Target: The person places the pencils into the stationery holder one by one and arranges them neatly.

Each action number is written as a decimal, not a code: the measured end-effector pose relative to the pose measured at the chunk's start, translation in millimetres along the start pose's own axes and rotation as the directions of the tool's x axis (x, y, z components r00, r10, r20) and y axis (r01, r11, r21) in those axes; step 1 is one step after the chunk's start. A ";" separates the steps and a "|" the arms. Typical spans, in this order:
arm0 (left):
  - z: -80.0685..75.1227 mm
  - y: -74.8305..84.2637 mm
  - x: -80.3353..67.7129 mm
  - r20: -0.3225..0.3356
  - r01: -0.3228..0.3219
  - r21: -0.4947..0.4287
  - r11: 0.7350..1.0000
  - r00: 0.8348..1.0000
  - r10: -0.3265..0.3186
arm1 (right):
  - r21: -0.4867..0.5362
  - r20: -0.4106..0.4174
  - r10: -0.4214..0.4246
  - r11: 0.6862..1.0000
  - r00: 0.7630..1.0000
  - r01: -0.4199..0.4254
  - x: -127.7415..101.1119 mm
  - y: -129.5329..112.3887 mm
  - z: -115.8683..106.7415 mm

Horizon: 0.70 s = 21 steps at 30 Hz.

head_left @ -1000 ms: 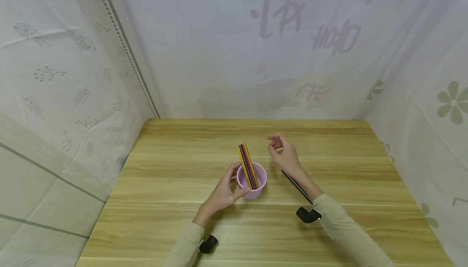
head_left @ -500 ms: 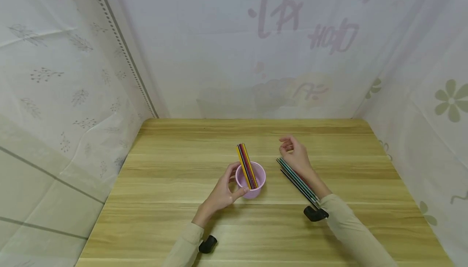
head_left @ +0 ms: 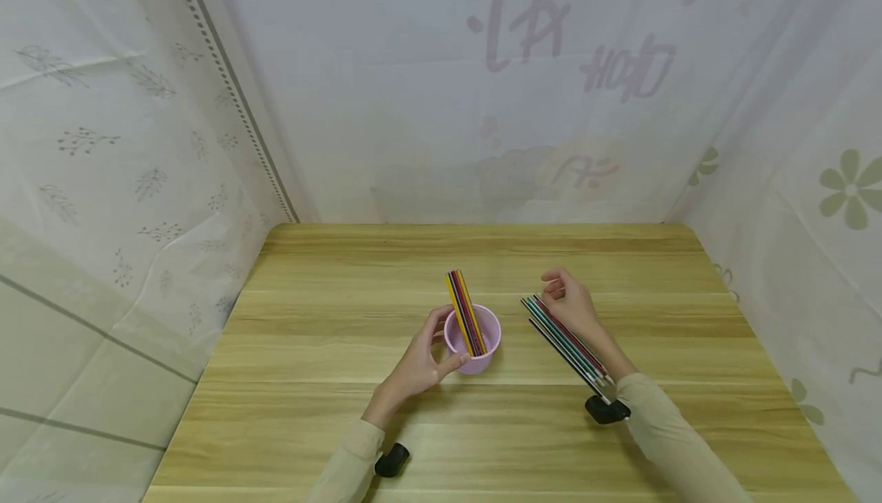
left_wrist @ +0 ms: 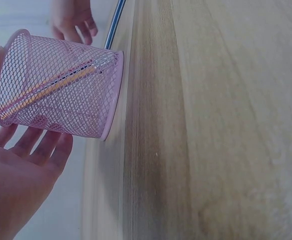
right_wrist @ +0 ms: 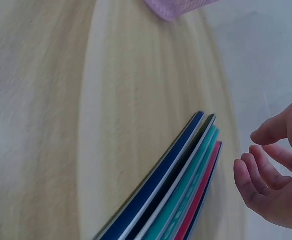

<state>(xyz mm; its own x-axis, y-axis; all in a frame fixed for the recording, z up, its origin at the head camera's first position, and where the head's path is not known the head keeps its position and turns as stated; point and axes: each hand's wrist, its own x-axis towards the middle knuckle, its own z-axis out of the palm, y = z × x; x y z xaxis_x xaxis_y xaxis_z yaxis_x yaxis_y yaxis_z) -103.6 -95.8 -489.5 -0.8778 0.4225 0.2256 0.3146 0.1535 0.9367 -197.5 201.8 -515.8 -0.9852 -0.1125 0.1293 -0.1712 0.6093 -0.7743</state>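
A pink mesh cup point(head_left: 474, 341) stands on the wooden table point(head_left: 331, 319) with several coloured pencils point(head_left: 463, 305) leaning in it. My left hand point(head_left: 420, 363) grips the cup from the left, thumb at its front and fingers behind. In the left wrist view the cup point(left_wrist: 60, 90) lies between my thumb and fingers point(left_wrist: 35, 147). A row of several pencils point(head_left: 566, 338) lies flat to the right of the cup. My right hand point(head_left: 569, 305) hovers at the far end of that row, fingers loosely curled and holding nothing. The right wrist view shows these pencils point(right_wrist: 181, 195) beside the curled fingers point(right_wrist: 266, 187).
White patterned curtains point(head_left: 441, 89) close in the table on the left, back and right. Black wrist cameras sit at my left wrist point(head_left: 393, 459) and my right wrist point(head_left: 606, 409). Bare wood stretches around the cup and the pencils.
My right hand has moved right and toward me, from up beside the cup to the far end of the flat pencil row. The left hand and cup have not moved.
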 end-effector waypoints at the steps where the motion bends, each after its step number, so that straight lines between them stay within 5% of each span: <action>1: 0.1 -0.2 -0.1 0.000 0.000 0.001 1.000 1.000 0.000 | -0.009 0.001 -0.005 1.000 1.000 0.005 -0.5 3.2 0.1; 21: 0.3 0.9 -0.2 0.000 0.006 -0.008 1.000 1.000 -0.006 | -0.167 0.075 -0.005 0.986 0.997 0.018 -4.6 27.8 2.9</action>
<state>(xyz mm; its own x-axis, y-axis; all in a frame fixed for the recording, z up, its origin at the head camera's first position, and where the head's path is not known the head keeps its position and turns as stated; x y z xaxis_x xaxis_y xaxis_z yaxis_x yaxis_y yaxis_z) -103.0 -95.4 -488.8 -0.8798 0.4215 0.2197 0.3061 0.1488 0.9403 -197.7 217.0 -539.7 -0.9809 -0.1745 0.0861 -0.1875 0.7294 -0.6578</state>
